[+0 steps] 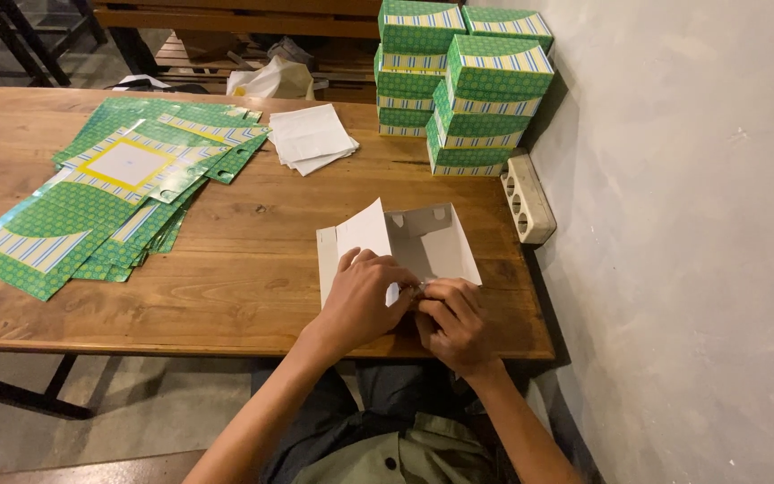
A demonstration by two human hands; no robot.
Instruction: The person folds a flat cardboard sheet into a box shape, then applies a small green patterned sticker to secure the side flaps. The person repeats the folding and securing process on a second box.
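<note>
A half-folded white cardboard box [405,246], its plain inside facing up, stands at the near edge of the brown wooden table [253,269], towards the right. Both hands meet at its near wall. The left hand [365,300] lies over the box's near left flap, fingers curled onto the card, its grip closed on that flap. The right hand [452,318] sits just beside it on the right, fingertips pinched on the box's near edge where the two hands touch; what exactly lies between those fingertips is too small to tell. The rest of the box rises beyond the hands, its far wall upright and its left panel tilted outward.

On the left of the table lies a spread pile of flat green patterned box blanks with striped bands [118,193]. Further away, near the middle, rests a small stack of white paper sheets [309,137]. At the far right corner, against the grey wall [692,224], stands a stack of finished green patterned boxes [468,85], with a white power strip [525,197] just beside it.
</note>
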